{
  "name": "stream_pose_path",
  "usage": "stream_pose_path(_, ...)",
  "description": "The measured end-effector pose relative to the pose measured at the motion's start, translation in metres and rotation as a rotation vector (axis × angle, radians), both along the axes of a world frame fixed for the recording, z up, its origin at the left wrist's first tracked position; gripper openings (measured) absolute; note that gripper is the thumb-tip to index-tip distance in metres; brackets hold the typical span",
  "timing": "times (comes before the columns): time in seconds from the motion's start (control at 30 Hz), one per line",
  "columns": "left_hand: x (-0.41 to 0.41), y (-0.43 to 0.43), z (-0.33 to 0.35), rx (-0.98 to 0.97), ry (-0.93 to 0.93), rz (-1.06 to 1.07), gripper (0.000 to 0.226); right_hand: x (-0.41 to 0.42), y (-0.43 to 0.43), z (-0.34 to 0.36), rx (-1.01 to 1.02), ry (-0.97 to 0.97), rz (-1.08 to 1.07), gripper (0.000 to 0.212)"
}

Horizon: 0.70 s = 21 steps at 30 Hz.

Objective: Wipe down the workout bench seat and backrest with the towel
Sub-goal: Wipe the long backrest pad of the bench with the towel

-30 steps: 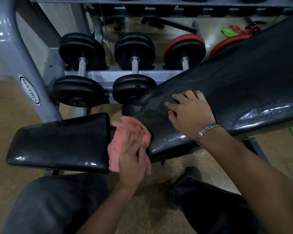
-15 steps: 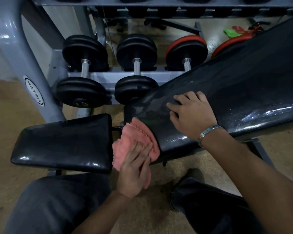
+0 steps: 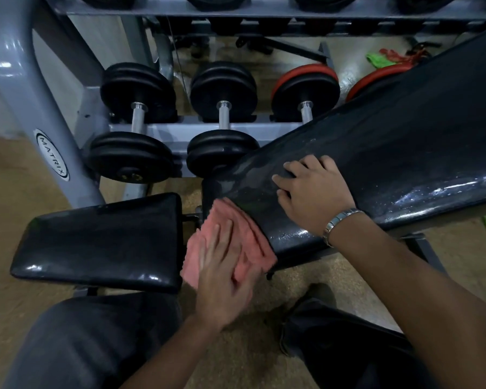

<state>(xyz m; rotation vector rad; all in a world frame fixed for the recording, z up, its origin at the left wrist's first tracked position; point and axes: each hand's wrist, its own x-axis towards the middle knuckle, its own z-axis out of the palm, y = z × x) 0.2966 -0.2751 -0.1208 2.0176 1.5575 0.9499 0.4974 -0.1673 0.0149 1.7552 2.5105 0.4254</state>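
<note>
Fingers [image 3: 228, 235] of the left hand [image 3: 225, 276] lie straight and slightly spread, pressing the pink terry towel [image 3: 253, 245] against the lower end of the black padded backrest [image 3: 404, 153]. The right hand [image 3: 314, 195] rests open above. Flat, overlapping strokes would serve best, then the black padded seat [image 3: 101, 242] alongside.

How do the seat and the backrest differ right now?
The seat is short and lies flat; the backrest is longer and slopes up. The right hand rests on the backrest; no hand touches the seat. Both are black and padded.
</note>
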Motion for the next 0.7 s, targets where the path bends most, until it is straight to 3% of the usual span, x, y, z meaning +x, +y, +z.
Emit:
stream_pose_path(0.1, -0.005, -0.007, -0.013, 0.056, -0.034, 0.002, 0.059, 0.001, -0.001, 0.001, -0.008, 0.003, -0.003, 0.037)
stream_pose_path(0.23, 0.018, 0.025, 0.009, -0.126, -0.206, 0.312, 0.052, 0.0, 0.0, 0.003, 0.001, 0.0, -0.002, 0.037)
stream_pose_path(0.43, 0.029, -0.001, 0.009, 0.088, -0.018, 0.054, 0.048, 0.0, 0.0, 0.0, -0.018, 0.001, -0.001, 0.035)
stream_pose_path(0.6, 0.018, 0.043, 0.011, -0.167, -0.148, 0.327, 0.055, 0.002, 0.004, 0.004, 0.006, 0.016, 0.009, 0.033)
stream_pose_path(0.7, 0.031, 0.055, 0.024, -0.125, -0.09, 0.276, 0.051, -0.002, 0.005, 0.006, 0.0, 0.018, -0.006, 0.034)
